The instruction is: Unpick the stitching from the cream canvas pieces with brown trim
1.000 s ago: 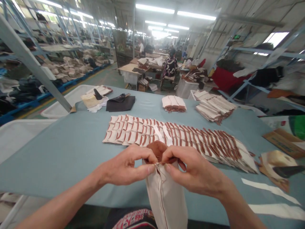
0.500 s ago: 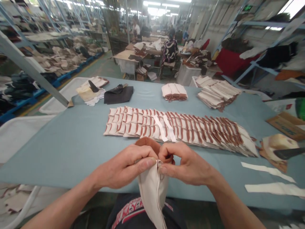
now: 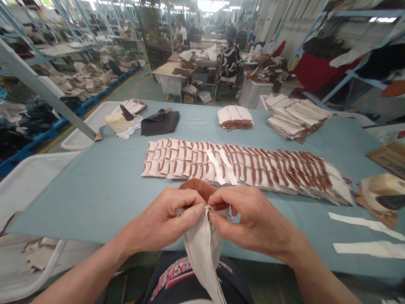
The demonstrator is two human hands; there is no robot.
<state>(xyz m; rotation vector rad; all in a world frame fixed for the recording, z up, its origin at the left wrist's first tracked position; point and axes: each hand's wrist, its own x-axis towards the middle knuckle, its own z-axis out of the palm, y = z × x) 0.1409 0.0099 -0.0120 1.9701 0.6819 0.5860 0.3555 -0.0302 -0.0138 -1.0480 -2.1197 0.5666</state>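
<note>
Both hands pinch the top of a cream sewn leather piece (image 3: 201, 245) with a brown inner side, held over the table's near edge. My left hand (image 3: 171, 217) grips its upper edge beside the seam, thumb on the cream face. My right hand (image 3: 247, 217) closes on the same edge just right of the seam, the fingertips almost meeting those of the left. The piece's lower end hangs down in front of my dark shirt. Beyond the hands lies a long overlapping row of cream and brown pieces (image 3: 190, 158), with two white strips (image 3: 218, 169) on top.
On the blue table (image 3: 95, 190) stand a small cream stack (image 3: 234, 116), a larger stack (image 3: 294, 116) and a black folded sheet (image 3: 160, 122). At right are a tape roll (image 3: 379, 188) and pale strips (image 3: 368, 250). A person (image 3: 228, 59) sits farther back.
The view has shifted slightly, so the table items appear a little farther right. My right fingertips have moved closer in at the seam; both hands still hold the leather piece.
</note>
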